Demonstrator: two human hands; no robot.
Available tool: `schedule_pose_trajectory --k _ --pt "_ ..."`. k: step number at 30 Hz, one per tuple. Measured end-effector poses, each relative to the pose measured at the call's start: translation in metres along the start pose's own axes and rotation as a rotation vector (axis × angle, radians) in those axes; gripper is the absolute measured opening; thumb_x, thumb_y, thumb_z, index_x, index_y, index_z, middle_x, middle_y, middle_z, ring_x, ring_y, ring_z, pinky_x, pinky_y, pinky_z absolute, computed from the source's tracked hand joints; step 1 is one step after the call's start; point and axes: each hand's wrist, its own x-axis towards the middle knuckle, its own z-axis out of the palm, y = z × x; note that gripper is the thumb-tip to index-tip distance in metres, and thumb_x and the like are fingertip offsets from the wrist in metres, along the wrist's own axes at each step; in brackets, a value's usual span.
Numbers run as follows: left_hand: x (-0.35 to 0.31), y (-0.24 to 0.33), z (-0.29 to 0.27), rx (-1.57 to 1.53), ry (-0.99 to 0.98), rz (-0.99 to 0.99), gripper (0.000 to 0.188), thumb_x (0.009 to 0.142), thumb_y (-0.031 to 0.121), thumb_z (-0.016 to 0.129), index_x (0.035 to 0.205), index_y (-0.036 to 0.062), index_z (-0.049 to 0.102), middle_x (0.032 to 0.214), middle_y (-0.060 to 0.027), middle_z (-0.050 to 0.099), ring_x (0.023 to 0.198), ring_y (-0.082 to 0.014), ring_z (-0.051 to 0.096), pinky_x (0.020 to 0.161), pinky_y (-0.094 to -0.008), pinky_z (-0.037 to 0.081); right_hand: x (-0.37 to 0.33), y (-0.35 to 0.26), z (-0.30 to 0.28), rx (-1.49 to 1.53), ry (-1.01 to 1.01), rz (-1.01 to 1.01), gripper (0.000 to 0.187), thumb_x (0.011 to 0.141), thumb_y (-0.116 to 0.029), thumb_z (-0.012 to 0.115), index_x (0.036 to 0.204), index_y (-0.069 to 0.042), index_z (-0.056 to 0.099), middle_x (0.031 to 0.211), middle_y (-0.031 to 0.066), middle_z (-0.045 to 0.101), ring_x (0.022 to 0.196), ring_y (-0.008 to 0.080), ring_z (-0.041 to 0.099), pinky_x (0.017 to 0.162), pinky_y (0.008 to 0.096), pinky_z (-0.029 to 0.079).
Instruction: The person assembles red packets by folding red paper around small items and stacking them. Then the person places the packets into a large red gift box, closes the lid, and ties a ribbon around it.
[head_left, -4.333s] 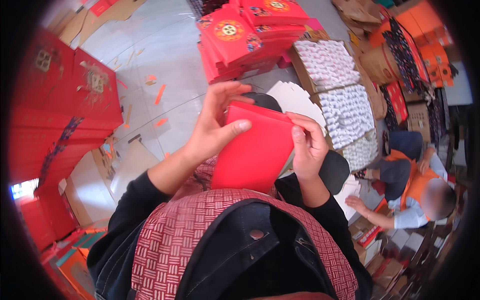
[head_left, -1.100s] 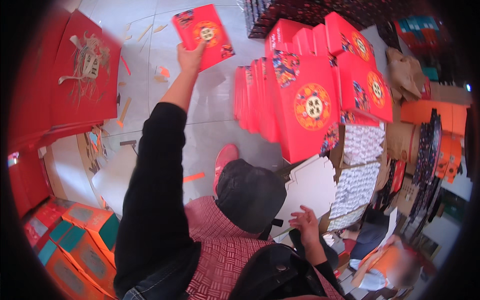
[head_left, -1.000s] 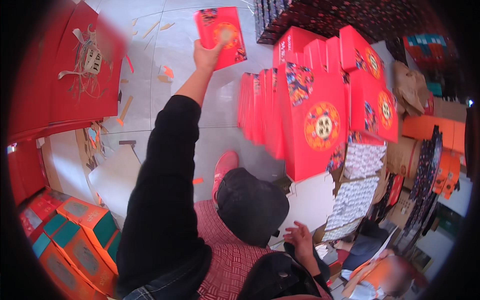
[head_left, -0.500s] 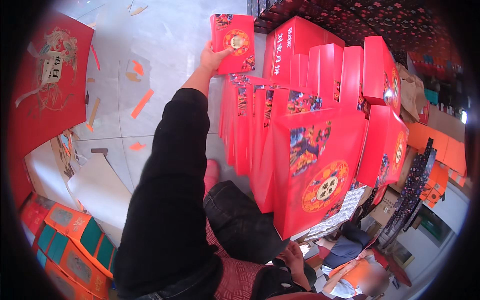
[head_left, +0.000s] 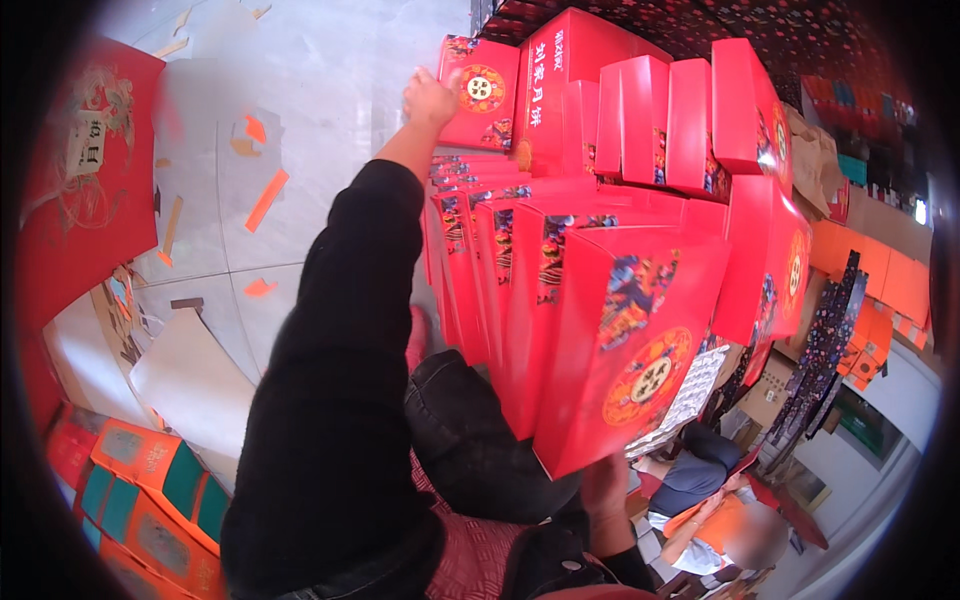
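Note:
My left hand (head_left: 430, 98) is stretched far out, its curled fingers and thumb at the left edge of a flat red gift box (head_left: 482, 118) with a round gold emblem. That box leans beside a big red carton (head_left: 543, 100). Between it and me stands a slanting row of red gift boxes (head_left: 485, 300), packed face to face. The nearest gift box (head_left: 615, 420) tilts toward my knee. My right hand (head_left: 605, 488) is up against its bottom edge, the fingertips hidden by the box.
More red boxes (head_left: 765, 262) are piled to the right. Orange and green boxes (head_left: 150, 470) stand at lower left, below a white sheet (head_left: 190, 365). Paper scraps (head_left: 267, 200) lie on the grey floor (head_left: 300, 110). Another person (head_left: 715, 520) in orange sits at lower right.
My left hand has brought the far gift box right, against the big carton. My right hand has risen from my lap to the nearest box. The view has shifted slightly.

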Motion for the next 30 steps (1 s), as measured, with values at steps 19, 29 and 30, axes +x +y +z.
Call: schedule_pose_trajectory --k 19,29,30 --pt "-0.334 0.081 -0.226 -0.853 -0.579 -0.013 0.094 0.081 0.045 0.060 0.143 0.0007 0.005 0.147 -0.0229 0.009 0.139 -0.0283 0.007 0.111 -0.0364 0.012 0.079 -0.088 0.099 0.024 -0.564 -0.014 0.052 0.092 -0.040 0.049 0.129 -0.003 0.041 0.124 0.0104 0.053 0.111 0.0205 0.053 0.094 0.0361 0.043" --pt "-0.317 0.072 -0.249 -1.254 -0.710 -0.093 0.084 0.086 0.036 0.058 0.145 0.0118 0.004 0.144 -0.0146 0.020 0.130 -0.0246 0.029 0.100 -0.0359 0.037 0.054 -0.080 0.140 -0.088 -0.632 -0.030 0.051 0.091 -0.036 0.051 0.126 -0.001 0.042 0.121 0.0111 0.055 0.107 0.0178 0.057 0.092 0.0332 0.045" --pt "-0.316 0.072 -0.250 -1.268 -0.677 -0.106 0.081 0.087 0.036 0.056 0.145 0.0129 0.004 0.144 -0.0141 0.021 0.129 -0.0245 0.031 0.099 -0.0360 0.038 0.055 -0.078 0.142 -0.094 -0.636 -0.005 0.052 0.090 -0.035 0.053 0.128 -0.002 0.040 0.122 0.0106 0.054 0.108 0.0178 0.055 0.092 0.0326 0.044"
